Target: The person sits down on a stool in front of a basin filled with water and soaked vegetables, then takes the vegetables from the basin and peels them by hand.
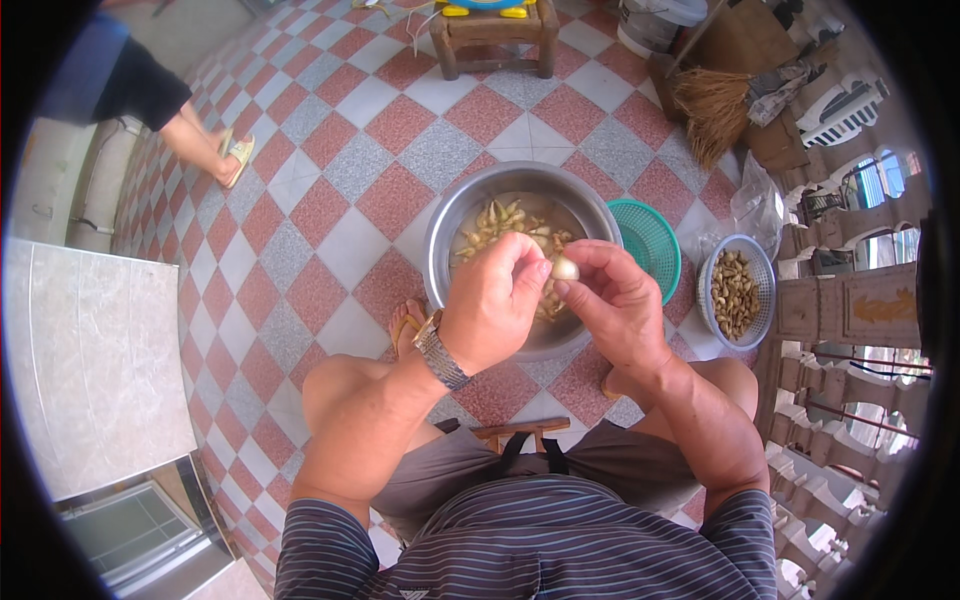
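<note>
Between the thumb and fingertips of my right hand (619,311) is a small, smooth, whitish bulb (565,268), perhaps a shallot. My left hand (495,300) is curled at the bulb's left side, thumb and forefinger brought together there. Whether those left fingers pinch a bit of skin is too small to tell. Both hands are above a wide metal basin (439,217) on the tiled floor. Inside it, several yellowish pointed bulbs (504,216) lie in cloudy water; my hands hide part of them.
A green plastic colander (649,244) touches the basin's right side. Farther right, a pale blue basket (737,346) holds several brownish bulbs (735,292). A wooden stool (491,34) and a straw broom (709,105) are beyond. At upper left stands a person in sandals (240,159).
</note>
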